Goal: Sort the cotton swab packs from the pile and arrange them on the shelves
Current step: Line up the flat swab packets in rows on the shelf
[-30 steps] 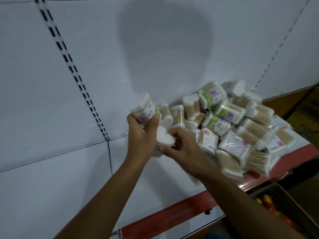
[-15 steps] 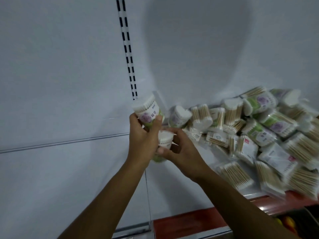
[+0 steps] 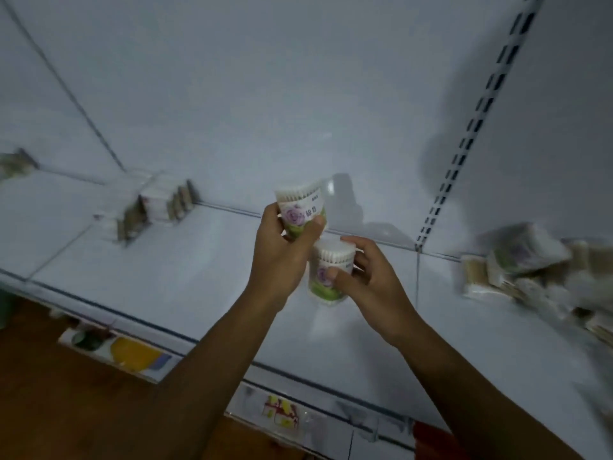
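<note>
Showing two hands raised above a white shelf, each grasping one round cotton swab pack. Left hand: thumb and fingers curled round the upper pack, held roughly upright with white swab tips uppermost and a purple flower over green on its label. Right hand: thumb across the label and fingers wrapped round the far side of the lower pack, likewise upright, tips uppermost, same flower label. Upper pack just above and slightly left of the lower; touching or not, could not be told. Both packs in the air, clear of the shelf surface.

At right, on the same shelf: blurred pile of swab packs, wooden sticks and white wrappers mixed, a flower-labelled pack on top. At left, against the white back panel: small blurred row of packs on the shelf; pack type could not be told. Slotted upright running down the back panel at right. Below the shelf edge: brown floor and strips with coloured labels.
</note>
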